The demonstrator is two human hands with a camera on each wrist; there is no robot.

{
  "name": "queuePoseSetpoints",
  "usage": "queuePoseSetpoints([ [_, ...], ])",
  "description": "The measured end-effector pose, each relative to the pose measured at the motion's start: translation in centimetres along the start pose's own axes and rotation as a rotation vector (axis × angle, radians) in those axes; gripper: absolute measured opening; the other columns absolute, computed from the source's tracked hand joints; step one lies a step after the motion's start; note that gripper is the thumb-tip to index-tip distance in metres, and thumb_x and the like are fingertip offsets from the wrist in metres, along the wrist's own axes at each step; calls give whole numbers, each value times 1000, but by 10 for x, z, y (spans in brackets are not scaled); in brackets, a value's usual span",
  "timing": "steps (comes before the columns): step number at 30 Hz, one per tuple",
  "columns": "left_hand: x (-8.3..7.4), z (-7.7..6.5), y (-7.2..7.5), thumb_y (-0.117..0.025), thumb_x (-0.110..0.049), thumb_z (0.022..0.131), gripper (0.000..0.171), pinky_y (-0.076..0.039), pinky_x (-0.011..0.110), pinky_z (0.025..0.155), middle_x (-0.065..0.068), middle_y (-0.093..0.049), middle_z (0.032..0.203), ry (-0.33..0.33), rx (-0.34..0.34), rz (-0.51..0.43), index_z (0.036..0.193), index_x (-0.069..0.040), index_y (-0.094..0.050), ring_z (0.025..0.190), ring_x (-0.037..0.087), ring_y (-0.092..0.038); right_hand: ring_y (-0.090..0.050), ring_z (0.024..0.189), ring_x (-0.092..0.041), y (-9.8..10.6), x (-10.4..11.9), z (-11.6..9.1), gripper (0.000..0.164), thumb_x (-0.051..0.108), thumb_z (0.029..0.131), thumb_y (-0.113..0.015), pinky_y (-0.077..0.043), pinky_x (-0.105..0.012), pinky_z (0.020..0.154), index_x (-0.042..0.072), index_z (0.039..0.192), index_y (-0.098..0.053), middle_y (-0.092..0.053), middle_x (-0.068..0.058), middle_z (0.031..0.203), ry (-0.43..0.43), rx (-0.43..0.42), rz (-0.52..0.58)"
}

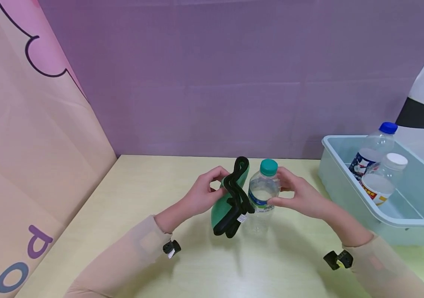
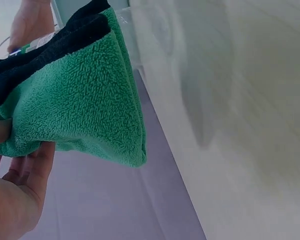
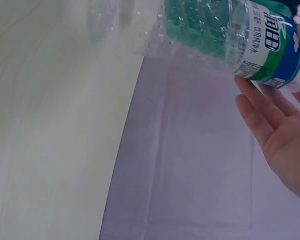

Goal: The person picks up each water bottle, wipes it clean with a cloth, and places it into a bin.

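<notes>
Pinched between the thumb and fingers of my left hand (image 1: 205, 192) is a folded green terry towel (image 2: 85, 100) with thick black edging and a small white tag. My right hand (image 1: 297, 194) grips a clear plastic bottle (image 1: 262, 188) with a teal cap, its thumb at the label and its fingers round the far side. The blue, green and white label (image 3: 272, 42) shows from close by in the right wrist view. Towel and bottle are side by side over the table; whether they touch I cannot tell. The towel hides part of the bottle in the left wrist view.
A pale blue plastic bin (image 1: 394, 231) stands at the right of the table (image 1: 152, 178). Inside it lean a blue-capped bottle (image 1: 377, 145) and a white-capped bottle (image 1: 383, 180). A purple cloth backdrop (image 1: 212, 82) rises behind the table.
</notes>
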State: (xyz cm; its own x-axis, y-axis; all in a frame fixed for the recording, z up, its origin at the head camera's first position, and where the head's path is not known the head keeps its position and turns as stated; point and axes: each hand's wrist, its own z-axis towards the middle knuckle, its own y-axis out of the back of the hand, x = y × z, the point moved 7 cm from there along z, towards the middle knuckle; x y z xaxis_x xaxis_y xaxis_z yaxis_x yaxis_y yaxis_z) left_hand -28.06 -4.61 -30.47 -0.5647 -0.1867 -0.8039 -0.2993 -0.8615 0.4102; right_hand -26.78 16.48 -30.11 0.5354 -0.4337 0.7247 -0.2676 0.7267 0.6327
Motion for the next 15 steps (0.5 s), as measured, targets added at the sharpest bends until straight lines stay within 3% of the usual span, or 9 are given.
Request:
queuePoseSetpoints([
  [10, 6, -13, 11, -60, 8, 90, 17, -56, 32, 65, 7, -62, 94, 29, -8, 12, 101, -5, -60, 94, 23, -58, -53, 119, -38, -1, 0, -3, 72, 15, 88, -73, -45, -54, 94, 2, 147, -32, -50, -18, 136, -20, 26, 22],
  [15, 6, -15, 18, -61, 6, 90, 15, -56, 32, 64, 9, -62, 95, 32, -26, 10, 100, -5, -60, 95, 23, -57, -52, 119, -39, 0, 2, -3, 76, 17, 87, -74, -47, -56, 91, 10, 149, -30, -47, -17, 138, -55, -44, -2],
])
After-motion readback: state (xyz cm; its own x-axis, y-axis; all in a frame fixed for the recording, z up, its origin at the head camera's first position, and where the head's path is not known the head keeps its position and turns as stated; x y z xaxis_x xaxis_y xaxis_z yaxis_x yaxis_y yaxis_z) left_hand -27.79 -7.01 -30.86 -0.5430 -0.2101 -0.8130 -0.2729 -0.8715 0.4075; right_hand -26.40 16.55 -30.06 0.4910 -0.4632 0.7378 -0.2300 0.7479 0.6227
